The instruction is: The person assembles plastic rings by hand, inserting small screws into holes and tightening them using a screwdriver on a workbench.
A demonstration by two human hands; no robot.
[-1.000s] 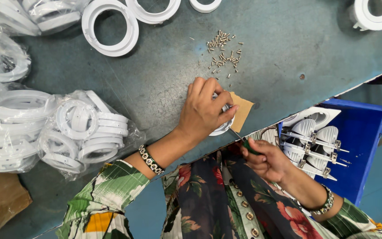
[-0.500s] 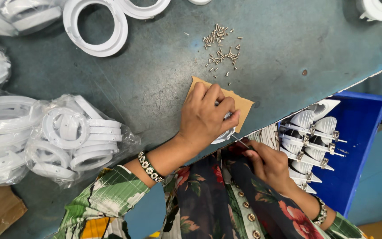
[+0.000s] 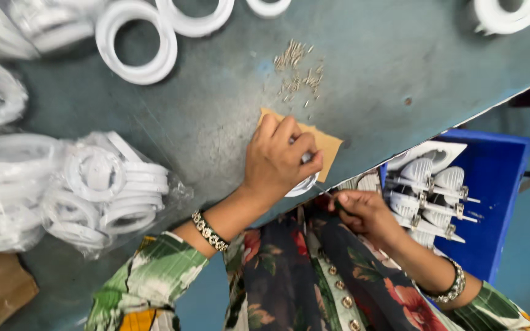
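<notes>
**Working right at the table edge, not much room on the near side**

So the grey-green table [image 3: 203,116] runs out on a diagonal here, and its edge cuts from the upper right down toward the person's lap. Both hands are parked right at that edge. Past it on the right sits a blue bin [image 3: 498,202] full of white fittings with metal clips [image 3: 430,190], just beside the right hand, so that side is pretty boxed in. Further up the table there's more open surface, with only a scatter of small screws [image 3: 299,76] near the hands and a brown card square [image 3: 323,147] lying under the left hand.

The left hand [image 3: 280,162] is curled down tight on a small white round fitting [image 3: 302,184] at the table's lip, fingers closed over the top so only the lower rim peeks out. The right hand [image 3: 363,211] hangs just off the edge, below the fitting, fingers pinched together on a thin screwdriver [image 3: 325,191] whose tip points up at the fitting. Can't tell if the tip is actually touching.

Off to the left is a bag of white rings [image 3: 105,190], well apart from the hands, plus loose white rings [image 3: 136,43] along the far side.
</notes>
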